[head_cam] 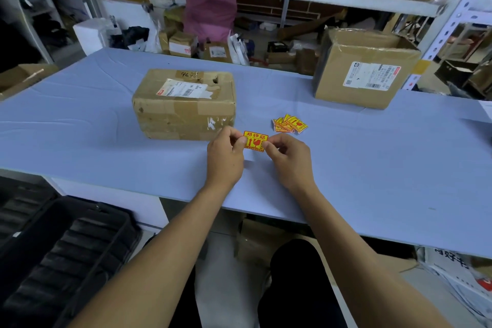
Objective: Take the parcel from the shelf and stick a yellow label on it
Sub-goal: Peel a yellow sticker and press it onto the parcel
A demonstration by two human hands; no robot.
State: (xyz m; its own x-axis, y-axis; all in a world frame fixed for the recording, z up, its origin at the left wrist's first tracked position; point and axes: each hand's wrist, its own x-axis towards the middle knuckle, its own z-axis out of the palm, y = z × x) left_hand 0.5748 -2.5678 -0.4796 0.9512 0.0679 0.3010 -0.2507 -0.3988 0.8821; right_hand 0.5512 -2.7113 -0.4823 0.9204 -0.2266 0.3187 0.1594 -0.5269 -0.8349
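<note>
Both hands [259, 153] pinching yellow label [255, 140]

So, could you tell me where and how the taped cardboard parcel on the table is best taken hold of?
Grip the parcel by its two short end faces, one hand from the left and one from the right. It lies flat and wide, too broad for one hand, and both hands now pinch the yellow label.

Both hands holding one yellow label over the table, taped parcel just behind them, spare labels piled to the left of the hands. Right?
Not quite. In the head view the spare labels lie to the right of the hands, not the left. The rest holds: left hand and right hand pinch one yellow label, parcel just behind.
</note>
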